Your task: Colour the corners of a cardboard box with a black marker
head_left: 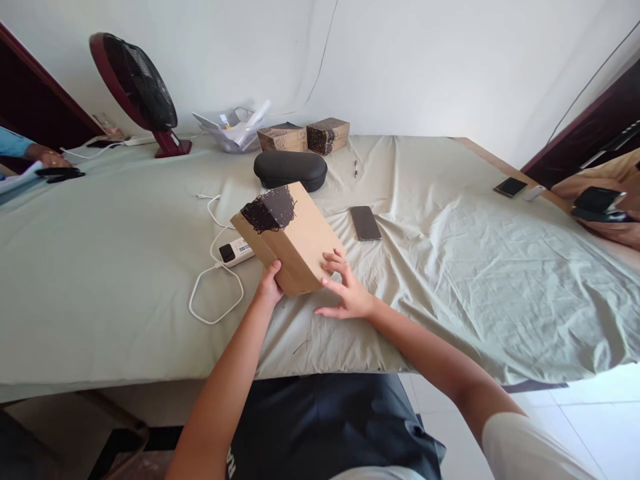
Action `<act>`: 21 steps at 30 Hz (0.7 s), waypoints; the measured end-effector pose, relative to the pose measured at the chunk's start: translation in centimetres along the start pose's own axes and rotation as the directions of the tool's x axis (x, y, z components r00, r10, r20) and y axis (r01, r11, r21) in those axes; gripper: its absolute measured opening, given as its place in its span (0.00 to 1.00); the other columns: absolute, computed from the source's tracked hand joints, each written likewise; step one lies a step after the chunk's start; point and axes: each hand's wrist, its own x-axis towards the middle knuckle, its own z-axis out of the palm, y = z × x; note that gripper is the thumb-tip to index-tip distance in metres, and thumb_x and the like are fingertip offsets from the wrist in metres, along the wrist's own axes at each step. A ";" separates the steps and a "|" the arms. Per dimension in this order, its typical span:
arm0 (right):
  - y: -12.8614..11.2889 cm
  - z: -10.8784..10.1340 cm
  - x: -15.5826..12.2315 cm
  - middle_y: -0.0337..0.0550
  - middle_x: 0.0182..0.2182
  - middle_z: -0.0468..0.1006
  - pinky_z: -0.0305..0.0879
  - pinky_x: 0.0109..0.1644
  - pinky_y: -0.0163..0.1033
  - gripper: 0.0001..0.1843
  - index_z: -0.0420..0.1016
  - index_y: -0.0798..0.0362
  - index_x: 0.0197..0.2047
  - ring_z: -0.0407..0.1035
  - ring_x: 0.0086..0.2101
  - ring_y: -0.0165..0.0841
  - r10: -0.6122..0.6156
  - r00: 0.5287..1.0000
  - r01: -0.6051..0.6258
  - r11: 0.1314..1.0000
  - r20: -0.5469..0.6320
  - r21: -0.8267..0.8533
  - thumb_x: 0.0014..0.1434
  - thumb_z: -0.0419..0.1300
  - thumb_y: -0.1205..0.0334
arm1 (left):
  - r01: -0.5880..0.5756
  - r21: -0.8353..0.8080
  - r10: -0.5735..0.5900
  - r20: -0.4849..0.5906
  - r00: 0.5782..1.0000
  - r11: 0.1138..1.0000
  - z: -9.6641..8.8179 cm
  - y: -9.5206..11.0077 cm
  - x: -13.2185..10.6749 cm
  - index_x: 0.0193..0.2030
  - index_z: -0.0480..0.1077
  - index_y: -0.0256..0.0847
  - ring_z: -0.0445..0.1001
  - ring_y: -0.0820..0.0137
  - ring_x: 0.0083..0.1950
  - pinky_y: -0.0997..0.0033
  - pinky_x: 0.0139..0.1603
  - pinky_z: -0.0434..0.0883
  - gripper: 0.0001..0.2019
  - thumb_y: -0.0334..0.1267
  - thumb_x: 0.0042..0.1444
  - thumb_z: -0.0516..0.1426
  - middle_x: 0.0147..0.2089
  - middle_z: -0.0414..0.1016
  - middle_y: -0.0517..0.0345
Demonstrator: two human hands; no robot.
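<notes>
A brown cardboard box (300,237) with a dark scribbled print on one end is tilted above the cloth-covered table. My left hand (271,283) grips its lower left edge, with the thumb on the side and the other fingers hidden behind it. At the lower right corner, my right hand (347,291) has its fingers spread, some fingertips touching the box and the thumb apart from it. Behind the box sits a black zip case (290,170). A dark phone (365,223) lies to the right, and a white power strip (237,252) with a black plug is partly covered at left.
White cables (216,321) loop on the green tablecloth (125,280). Two patterned boxes (327,135), a clear plastic container (235,137) and a red fan (143,87) stand at the back. Another phone (511,187) lies at right. Other people's hands (49,157) show at both sides.
</notes>
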 end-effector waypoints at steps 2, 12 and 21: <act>-0.5 0.1 -0.1 0.52 0.64 0.69 0.58 0.76 0.73 0.38 0.61 0.32 0.75 0.66 0.67 0.54 0.117 0.985 -0.099 0.985 -0.124 0.140 0.67 0.65 0.36 | -0.005 -0.015 0.004 -0.030 1.000 1.000 -0.4 0.4 0.3 0.60 0.76 0.44 0.83 0.51 0.53 0.53 0.52 0.81 0.44 0.74 0.46 0.67 0.50 0.84 0.45; 3.4 -3.1 0.2 0.58 0.67 0.74 0.70 0.71 0.61 0.60 0.62 0.49 0.73 0.70 0.66 0.54 0.537 0.835 -0.501 0.648 0.122 0.574 0.46 0.80 0.34 | -0.129 0.031 0.125 0.119 0.985 0.991 1.2 1.3 0.0 0.57 0.78 0.45 0.81 0.47 0.58 0.53 0.58 0.80 0.42 0.63 0.35 0.75 0.55 0.83 0.47; 3.0 -1.6 0.0 0.62 0.65 0.73 0.68 0.74 0.60 0.54 0.66 0.52 0.70 0.69 0.67 0.53 0.516 0.856 -0.452 0.771 -0.024 0.449 0.51 0.78 0.32 | -0.177 0.159 0.169 0.062 0.984 0.971 1.1 1.7 1.0 0.67 0.73 0.50 0.64 0.48 0.79 0.47 0.78 0.67 0.36 0.65 0.57 0.66 0.72 0.73 0.47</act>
